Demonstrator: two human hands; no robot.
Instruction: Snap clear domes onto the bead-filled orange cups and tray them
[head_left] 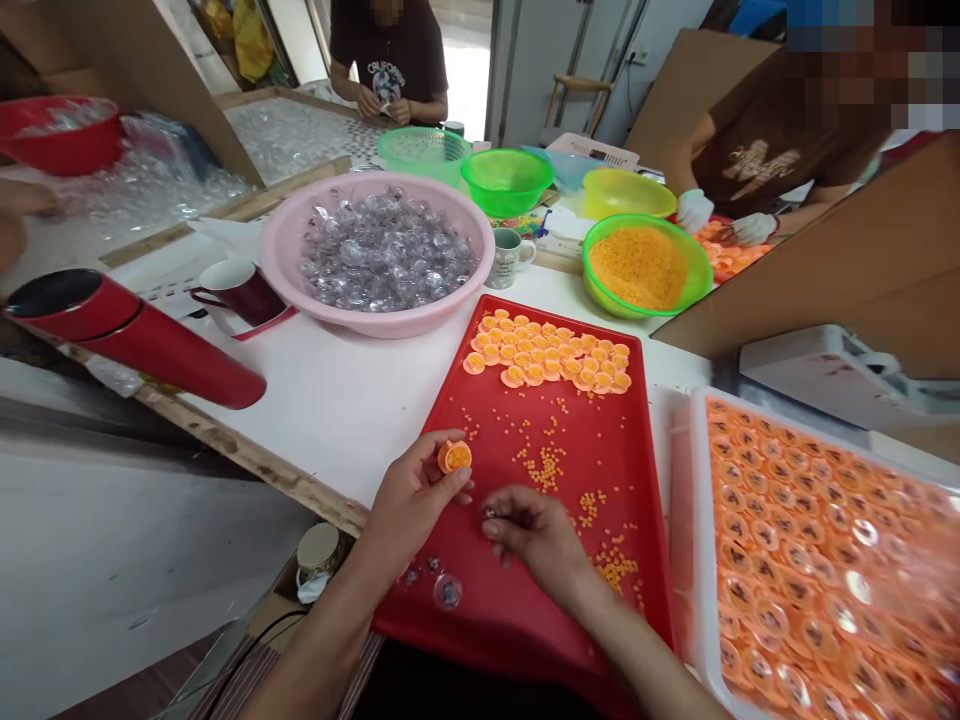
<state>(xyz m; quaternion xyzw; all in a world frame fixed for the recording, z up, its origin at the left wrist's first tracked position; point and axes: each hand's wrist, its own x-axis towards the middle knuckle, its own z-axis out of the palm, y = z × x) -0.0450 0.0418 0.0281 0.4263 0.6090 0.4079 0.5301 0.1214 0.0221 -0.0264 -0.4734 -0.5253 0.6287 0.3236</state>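
My left hand grips a small orange cup filled with orange beads, its open side facing up toward me. Close to its right, my right hand pinches a tiny dark piece, too small to make out fully. Both hands are over a red tray. At the tray's far end sit several filled orange cups in rows. Loose orange beads lie scattered across its middle and right side. Near its front left corner rest a clear round cap and small dark bits.
A pink basin of clear caps stands behind the tray, beside a green bowl of orange beads. At right is a white bin of capped orange cups. A red thermos leans in at left. Two co-workers work across the table.
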